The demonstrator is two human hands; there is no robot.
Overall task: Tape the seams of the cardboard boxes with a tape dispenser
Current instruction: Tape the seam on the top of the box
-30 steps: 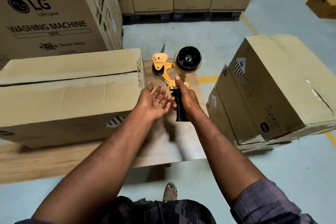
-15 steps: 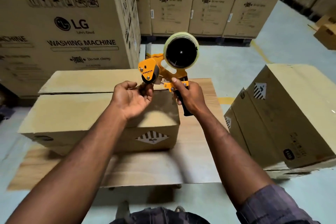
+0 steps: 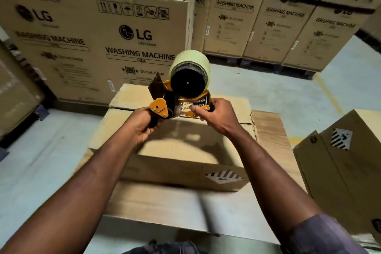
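Holding the tape dispenser [image 3: 186,88] in the air over the cardboard box [image 3: 181,150], the person is only getting ready: the left hand [image 3: 142,126] is curling its fingers round the roller end, while the right hand [image 3: 216,117] is gripping the handle side with a fingertip on the metal plate. No tape is showing on the top seam [image 3: 120,108], so by my judgement all the sealing is waiting to be done

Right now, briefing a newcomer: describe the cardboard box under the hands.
Before the stacked LG washing-machine cartons stands a wooden table. On it lies a low brown cardboard box, under the orange tape dispenser. Alone among its neighbours, it rests on the table.
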